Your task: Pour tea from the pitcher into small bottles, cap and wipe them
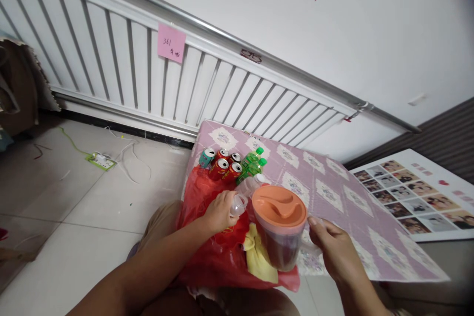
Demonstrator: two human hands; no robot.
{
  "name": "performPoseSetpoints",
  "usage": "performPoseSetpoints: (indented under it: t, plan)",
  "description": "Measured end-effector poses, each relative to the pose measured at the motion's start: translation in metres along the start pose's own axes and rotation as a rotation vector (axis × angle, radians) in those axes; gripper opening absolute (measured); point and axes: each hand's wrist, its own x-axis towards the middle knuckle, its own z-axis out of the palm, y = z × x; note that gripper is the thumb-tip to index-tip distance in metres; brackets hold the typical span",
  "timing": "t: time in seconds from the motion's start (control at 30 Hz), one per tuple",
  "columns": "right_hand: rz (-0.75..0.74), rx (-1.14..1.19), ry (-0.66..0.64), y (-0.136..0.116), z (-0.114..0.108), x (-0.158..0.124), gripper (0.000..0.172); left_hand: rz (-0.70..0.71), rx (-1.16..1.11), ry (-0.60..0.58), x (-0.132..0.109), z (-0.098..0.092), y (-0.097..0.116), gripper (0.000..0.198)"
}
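Orange-lidded pitcher [280, 231] at lower centre is best kept level, right hand [335, 246] gripping its handle [311, 248], left hand [217, 213] clasping a clear plastic container [239, 205].

Pitcher lid [276, 209]: smooth plastic | sheet [222, 269]: glossy plastic | cans [220, 170]: metal

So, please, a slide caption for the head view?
Left hand holds a clear container; right hand grips an orange-lidded pitcher.
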Motion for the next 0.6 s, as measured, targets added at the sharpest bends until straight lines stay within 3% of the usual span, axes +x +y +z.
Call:
performPoseSetpoints:
  t: [0.6]
  plan:
    - [0.015, -0.039, -0.054, -0.0063, -0.0011, 0.0036, 0.067, 0.013, 0.028, 0.004, 0.0001, 0.0027, -0.0038, 0.072]
